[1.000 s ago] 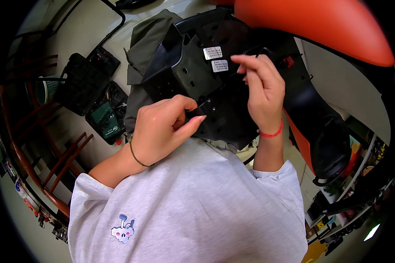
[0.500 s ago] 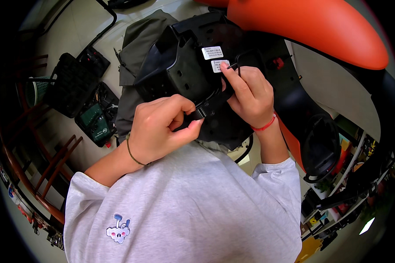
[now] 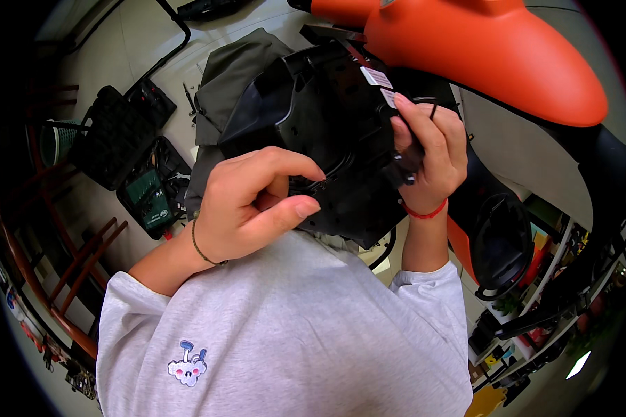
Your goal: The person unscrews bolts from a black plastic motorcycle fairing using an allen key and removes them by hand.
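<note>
Left hand point(image 3: 254, 205) curled at the near lower edge of the black plastic housing point(image 3: 320, 132), thumb and forefinger pinched together on a small black part there, too small to make out. Right hand point(image 3: 428, 156) wrapped around the housing's right side, fingers closed over a black connector point(image 3: 405, 165). Housing held up close before the chest, under the orange body panel point(image 3: 480, 52), over the olive cloth point(image 3: 233, 69).
</note>
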Demonstrator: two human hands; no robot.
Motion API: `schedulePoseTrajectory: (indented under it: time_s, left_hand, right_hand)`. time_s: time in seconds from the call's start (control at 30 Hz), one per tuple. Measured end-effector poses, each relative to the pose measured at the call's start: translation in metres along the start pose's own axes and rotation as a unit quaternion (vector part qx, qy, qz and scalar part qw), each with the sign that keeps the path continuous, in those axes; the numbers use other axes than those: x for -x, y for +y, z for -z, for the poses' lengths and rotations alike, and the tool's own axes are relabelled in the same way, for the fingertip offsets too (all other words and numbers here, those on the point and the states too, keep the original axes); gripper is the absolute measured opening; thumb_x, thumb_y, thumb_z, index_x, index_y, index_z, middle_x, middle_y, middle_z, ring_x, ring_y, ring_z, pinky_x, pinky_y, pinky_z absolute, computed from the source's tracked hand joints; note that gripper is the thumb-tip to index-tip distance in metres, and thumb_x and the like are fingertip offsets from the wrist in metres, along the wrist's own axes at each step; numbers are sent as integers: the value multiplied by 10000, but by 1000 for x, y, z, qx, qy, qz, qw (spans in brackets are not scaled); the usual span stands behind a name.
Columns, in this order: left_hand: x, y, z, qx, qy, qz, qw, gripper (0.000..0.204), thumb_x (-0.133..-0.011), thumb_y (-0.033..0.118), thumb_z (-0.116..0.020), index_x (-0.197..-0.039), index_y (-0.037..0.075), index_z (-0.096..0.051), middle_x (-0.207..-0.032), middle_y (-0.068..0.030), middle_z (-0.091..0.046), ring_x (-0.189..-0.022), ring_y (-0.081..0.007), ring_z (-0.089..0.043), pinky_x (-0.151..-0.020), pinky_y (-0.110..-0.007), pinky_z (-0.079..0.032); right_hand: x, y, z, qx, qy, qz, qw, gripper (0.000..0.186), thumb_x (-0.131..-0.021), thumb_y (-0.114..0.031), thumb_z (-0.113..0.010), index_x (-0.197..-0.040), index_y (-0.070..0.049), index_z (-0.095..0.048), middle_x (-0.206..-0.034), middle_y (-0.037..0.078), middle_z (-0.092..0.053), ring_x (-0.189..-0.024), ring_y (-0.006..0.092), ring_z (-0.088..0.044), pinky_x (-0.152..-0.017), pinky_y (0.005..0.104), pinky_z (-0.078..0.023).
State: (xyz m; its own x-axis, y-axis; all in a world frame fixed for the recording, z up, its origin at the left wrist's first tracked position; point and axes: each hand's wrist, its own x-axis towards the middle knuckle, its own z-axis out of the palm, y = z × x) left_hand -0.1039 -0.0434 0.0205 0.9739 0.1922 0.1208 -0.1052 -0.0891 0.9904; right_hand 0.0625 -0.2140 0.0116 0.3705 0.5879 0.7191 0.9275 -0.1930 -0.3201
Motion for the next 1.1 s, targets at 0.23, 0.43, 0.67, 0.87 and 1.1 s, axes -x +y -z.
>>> schedulePoseTrajectory:
  time_s: [0.23,0.43,0.67,0.87,1.1]
  left_hand:
    - [-6,-12,12,138,122,177,967,165,-941,162,-518,-903,12,-576,-662,78,-429,-529,6,-264,-473,-191,-182]
    - [-12,-21,10,127,108,203,965,169,-947,171,-527,-904,13,-570,-624,88,-377,-509,9,-244,-460,-192,-164]
    - [-6,-30,8,101,105,213,966,146,-956,164,-525,-899,35,-562,-615,101,-353,-491,16,-227,-450,-192,-149]
    - [-10,-29,9,111,97,239,960,148,-955,152,-522,-884,31,-568,-621,97,-368,-510,12,-237,-463,-193,-159]
    - [-7,-24,10,140,109,259,950,159,-959,166,-523,-873,37,-558,-596,105,-332,-487,18,-213,-442,-195,-134]
  right_hand:
    - [26,-9,28,-63,62,-228,970,140,-842,-22,-665,-968,38,-678,-859,111,-605,-735,176,-590,-648,258,-473]
    - [82,-11,67,-163,152,-407,886,258,-965,-116,-506,-1130,62,-594,-903,77,-516,-784,144,-539,-725,289,-484]
    - [122,-12,105,-36,210,-455,865,274,-978,-131,-482,-1134,64,-597,-846,29,-492,-717,84,-461,-627,222,-399]
    - [163,35,108,42,228,-562,794,245,-981,-148,-496,-1114,10,-627,-752,-22,-486,-678,46,-445,-615,196,-389]
    - [262,168,90,-29,200,-653,730,306,-937,-265,-589,-772,-8,-604,-690,-9,-530,-606,44,-474,-537,226,-400]
